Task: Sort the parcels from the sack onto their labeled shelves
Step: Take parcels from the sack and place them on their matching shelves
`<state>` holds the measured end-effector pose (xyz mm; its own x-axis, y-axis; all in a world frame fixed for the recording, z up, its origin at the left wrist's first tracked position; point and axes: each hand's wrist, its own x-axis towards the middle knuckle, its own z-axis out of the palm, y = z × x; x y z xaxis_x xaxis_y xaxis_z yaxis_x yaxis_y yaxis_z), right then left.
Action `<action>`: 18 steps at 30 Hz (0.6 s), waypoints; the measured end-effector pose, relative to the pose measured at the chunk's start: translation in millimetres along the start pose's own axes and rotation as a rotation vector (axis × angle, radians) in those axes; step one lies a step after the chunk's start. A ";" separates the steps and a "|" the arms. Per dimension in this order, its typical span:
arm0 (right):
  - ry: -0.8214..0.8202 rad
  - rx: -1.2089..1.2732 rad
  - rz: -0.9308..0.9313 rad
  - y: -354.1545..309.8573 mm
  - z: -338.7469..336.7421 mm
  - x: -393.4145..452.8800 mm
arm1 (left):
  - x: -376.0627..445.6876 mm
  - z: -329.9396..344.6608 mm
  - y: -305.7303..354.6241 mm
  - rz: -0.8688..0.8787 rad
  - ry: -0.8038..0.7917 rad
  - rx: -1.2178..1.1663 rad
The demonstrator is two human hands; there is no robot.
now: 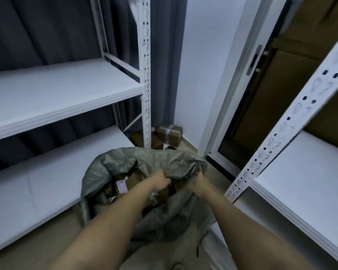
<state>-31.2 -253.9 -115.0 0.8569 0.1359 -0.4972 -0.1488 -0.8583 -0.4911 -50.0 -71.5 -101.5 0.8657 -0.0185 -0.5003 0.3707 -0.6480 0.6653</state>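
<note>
The grey-green sack [144, 191] is stood on the beige floor [37, 246] in the narrow gap between the left white shelf unit [62, 90] and the right white shelf unit [300, 182], its open mouth turned up toward the camera and brown parcels [133, 182] seen inside. The far rim is gripped by both hands, left hand [161, 180] and right hand [198, 182] with fingers curled round the fabric. More brown boxes [169, 134] are stacked at the wall corner beside the dark curtain [47, 30], behind the sack.
</note>
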 end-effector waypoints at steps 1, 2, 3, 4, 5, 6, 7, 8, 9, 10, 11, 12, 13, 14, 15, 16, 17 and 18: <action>-0.007 0.032 0.013 4.0 6.9 12.8 | 13.7 4.6 -4.8 -0.012 -0.016 0.019; -0.004 0.063 0.035 8.6 12.9 23.5 | 26.3 10.2 -9.9 -0.019 -0.032 0.043; 0.004 0.095 0.069 12.7 16.6 33.4 | 37.2 15.8 -12.7 -0.023 -0.044 0.060; 0.003 0.128 0.113 18.7 21.3 45.9 | 50.5 23.3 -17.0 -0.040 -0.054 0.070; 0.008 0.152 0.157 26.0 26.1 58.2 | 62.2 31.1 -21.0 -0.059 -0.052 0.081; 0.019 0.166 0.195 33.6 30.8 73.5 | 77.1 39.0 -25.3 -0.080 -0.053 0.089; 0.031 0.183 0.230 41.0 35.6 87.2 | 91.0 47.9 -30.7 -0.095 -0.077 0.097; 0.048 0.213 0.262 46.9 39.3 97.4 | 102.3 56.3 -36.3 -0.118 -0.113 0.096; 0.060 0.249 0.295 55.2 45.1 111.5 | 116.9 67.0 -43.0 -0.144 -0.140 0.099; 0.068 0.281 0.324 63.5 50.3 124.5 | 129.8 76.9 -49.7 -0.169 -0.152 0.100; 0.068 0.317 0.353 72.4 56.8 138.0 | 141.5 86.9 -56.6 -0.190 -0.156 0.087; 0.066 0.355 0.377 79.6 62.9 149.8 | 151.4 95.7 -63.7 -0.203 -0.162 0.077; 0.070 0.394 0.397 84.8 68.4 159.2 | 158.6 103.2 -68.4 -0.211 -0.168 0.066; 0.079 0.428 0.418 90.3 74.9 170.2 | 168.9 112.8 -74.4 -0.221 -0.178 0.056; 0.097 0.465 0.435 94.5 80.9 180.4 | 178.3 122.8 -79.1 -0.227 -0.183 0.057; 0.112 0.511 0.447 98.2 87.2 191.9 | 188.8 132.3 -83.6 -0.234 -0.184 0.061; 0.118 0.566 0.452 100.8 92.7 202.3 | 197.0 141.0 -88.1 -0.238 -0.183 0.070; 0.123 0.620 0.453 101.9 97.2 211.2 | 202.9 149.4 -92.3 -0.231 -0.191 0.093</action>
<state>86.7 -264.6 -339.6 0.6897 -0.2490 -0.6799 -0.7154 -0.3789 -0.5870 41.1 -129.2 -347.2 0.6800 0.0008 -0.7332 0.5106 -0.7182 0.4728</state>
